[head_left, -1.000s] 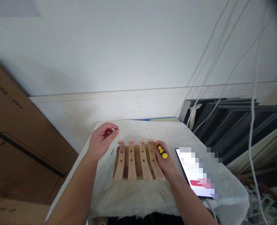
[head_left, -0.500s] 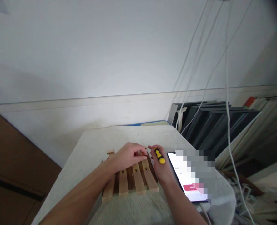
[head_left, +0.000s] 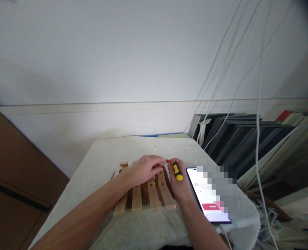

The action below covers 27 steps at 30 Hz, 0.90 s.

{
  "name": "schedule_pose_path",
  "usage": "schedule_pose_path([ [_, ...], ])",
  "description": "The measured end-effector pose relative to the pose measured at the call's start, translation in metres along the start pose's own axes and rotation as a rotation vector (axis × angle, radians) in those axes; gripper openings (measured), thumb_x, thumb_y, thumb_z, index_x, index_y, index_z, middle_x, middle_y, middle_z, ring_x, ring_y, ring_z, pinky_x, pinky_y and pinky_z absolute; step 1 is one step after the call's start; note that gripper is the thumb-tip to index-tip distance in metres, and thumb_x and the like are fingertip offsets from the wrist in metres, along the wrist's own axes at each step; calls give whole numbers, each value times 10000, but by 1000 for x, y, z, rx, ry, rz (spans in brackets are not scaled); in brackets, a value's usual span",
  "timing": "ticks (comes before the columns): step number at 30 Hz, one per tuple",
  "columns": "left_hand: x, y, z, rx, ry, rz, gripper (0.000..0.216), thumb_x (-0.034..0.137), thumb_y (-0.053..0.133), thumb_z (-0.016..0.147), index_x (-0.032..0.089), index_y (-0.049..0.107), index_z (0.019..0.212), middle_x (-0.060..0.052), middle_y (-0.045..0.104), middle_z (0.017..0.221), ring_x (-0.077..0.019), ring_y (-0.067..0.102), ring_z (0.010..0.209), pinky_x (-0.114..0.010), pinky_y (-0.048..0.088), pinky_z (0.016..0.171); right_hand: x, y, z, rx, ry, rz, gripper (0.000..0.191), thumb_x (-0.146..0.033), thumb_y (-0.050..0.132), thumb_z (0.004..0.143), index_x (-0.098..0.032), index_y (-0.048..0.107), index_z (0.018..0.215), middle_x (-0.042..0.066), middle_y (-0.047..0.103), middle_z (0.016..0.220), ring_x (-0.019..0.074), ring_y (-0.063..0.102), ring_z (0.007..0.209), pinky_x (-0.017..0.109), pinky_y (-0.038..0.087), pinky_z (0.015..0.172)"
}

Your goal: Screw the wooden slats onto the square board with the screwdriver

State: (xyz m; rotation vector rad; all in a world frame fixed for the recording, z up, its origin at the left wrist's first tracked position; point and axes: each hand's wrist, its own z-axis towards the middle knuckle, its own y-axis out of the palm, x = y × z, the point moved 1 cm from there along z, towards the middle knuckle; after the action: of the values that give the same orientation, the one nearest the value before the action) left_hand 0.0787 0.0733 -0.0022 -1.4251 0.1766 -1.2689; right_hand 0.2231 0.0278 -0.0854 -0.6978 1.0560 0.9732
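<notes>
A slatted wooden piece (head_left: 137,201) with dark holes in its pale slats lies on the cloth-covered table in front of me. My left hand (head_left: 147,170) reaches across it from the left, fingers bent together near its right far corner. Whatever those fingertips may pinch is too small or hidden to make out. In my right hand (head_left: 180,184), beside the right edge of the wood, is a screwdriver (head_left: 177,172) with a yellow and black handle. The handle's rounded end points back toward me, and its tip is hidden. The fingertips of both hands nearly meet.
A phone (head_left: 204,198) with a lit screen lies right of my right hand, a cable at its lower end. A thin metal piece (head_left: 113,175) rests on the tablecloth (head_left: 104,152) left of the wood. Dark panels (head_left: 248,139) and hanging white cables (head_left: 258,139) are at the right.
My left fingers have drawn closer to my right fingertips and curl over the wood's far end. The screwdriver stays in my right hand. The view has shifted slightly.
</notes>
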Motion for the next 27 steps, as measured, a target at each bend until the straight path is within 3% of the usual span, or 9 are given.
schedule_pose_path([
  [6,2,1,2,-92,-32,69,183,171,520,884,179,702,905,-20,699,847,-93,620,627,-206,476,673,-1,-1,-1,-75,5,-15,230,-395,546,856,-237,479,1010,71,627,1028,211,604,949,383,482,843],
  [10,-1,3,4,-134,-52,167,174,178,551,870,212,714,919,-4,707,792,-133,648,748,-216,462,721,-1,-2,-1,-131,-3,-36,214,-323,558,834,-236,484,1015,72,631,1000,212,611,900,374,492,790],
  [18,-7,8,6,-187,-52,295,200,152,543,863,216,711,951,-31,724,938,-171,656,873,-257,459,811,-1,-2,-2,-161,-4,-54,207,-290,572,807,-232,508,995,53,659,911,209,622,822,344,490,695],
  [27,-10,9,3,-249,-55,388,230,186,501,889,213,727,921,-47,724,882,-183,659,806,-266,452,741,-3,-1,-2,-182,1,-58,185,-292,554,819,-235,508,989,48,648,898,210,611,844,340,480,706],
])
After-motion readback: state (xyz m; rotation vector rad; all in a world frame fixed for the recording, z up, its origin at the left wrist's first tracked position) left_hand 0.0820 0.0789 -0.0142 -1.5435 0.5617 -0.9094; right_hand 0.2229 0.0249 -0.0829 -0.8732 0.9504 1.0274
